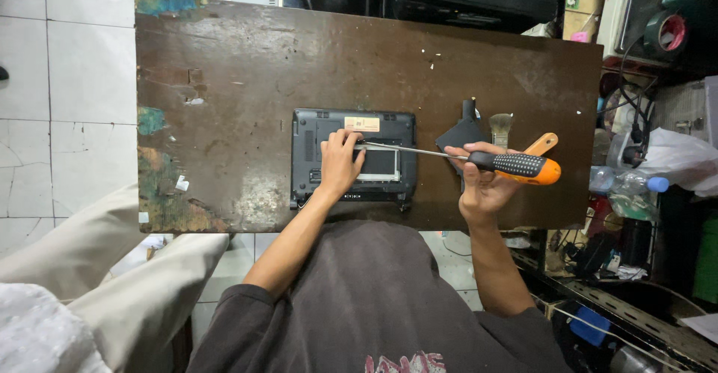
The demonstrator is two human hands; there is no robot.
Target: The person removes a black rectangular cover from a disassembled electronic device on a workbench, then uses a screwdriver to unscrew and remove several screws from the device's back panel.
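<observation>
Working on one small laptop (353,156), lying bottom-up at the middle of one worn brown table (247,66). Left hand (340,165) resting on the laptop's underside, fingers curled down near the open bay, pressing rather than pinching. Right hand (485,182) at 3 o'clock from the laptop, wrapped closed around one screwdriver (516,166) with an orange-and-black handle, its long shaft reaching toward 9 o'clock so the tip is meeting the case beside the left fingers. Judging from this: opening probably under way, bottom shell still in place (no loose screws visible). Lying at 12 o'clock from the right hand: one dark cover piece (460,132), one brush (500,127).
</observation>
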